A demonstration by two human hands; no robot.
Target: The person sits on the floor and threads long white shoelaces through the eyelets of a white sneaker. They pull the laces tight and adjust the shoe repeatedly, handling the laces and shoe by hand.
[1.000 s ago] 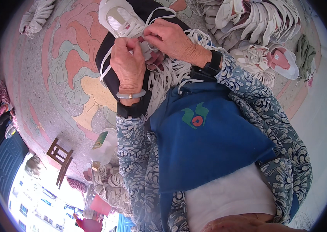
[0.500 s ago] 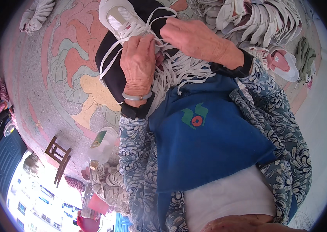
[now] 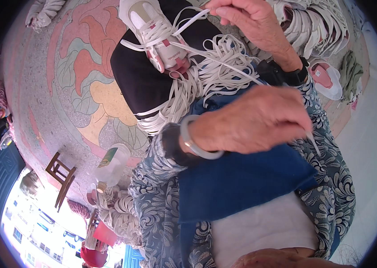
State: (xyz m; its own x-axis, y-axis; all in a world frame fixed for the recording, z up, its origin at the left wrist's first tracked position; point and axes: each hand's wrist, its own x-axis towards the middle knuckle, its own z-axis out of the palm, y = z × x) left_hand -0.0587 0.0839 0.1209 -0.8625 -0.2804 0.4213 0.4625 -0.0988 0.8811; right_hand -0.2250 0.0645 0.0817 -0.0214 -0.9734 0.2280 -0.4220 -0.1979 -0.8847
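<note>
A white and beige sneaker (image 3: 161, 42) with pink parts rests toe-away on a black cloth (image 3: 128, 73). A flat white shoelace (image 3: 224, 61) runs from its eyelets across to my left hand (image 3: 255, 118), which is slightly blurred. That hand is closed, and the lace's end sticks out past its fingertips. Up at the top, my right hand (image 3: 253, 22) pinches another stretch of white lace between thumb and fingers, right of the shoe. A tangled bundle of loose white laces (image 3: 228, 73) lies beside the sneaker's heel, above my blue apron (image 3: 246, 183).
Stacked white shoe uppers (image 3: 318, 27) fill the upper right, near an upper with a pink lining (image 3: 324, 76) and a green cloth (image 3: 351, 73). Leftward on the patterned floor are a wooden stool (image 3: 61, 176), a translucent plastic jug (image 3: 112, 165) and more piled uppers (image 3: 121, 210).
Both hands have left the shoe's lacing. My left hand has swung down and right, drawing a lace out long; my right hand has moved up and right with lace in it.
</note>
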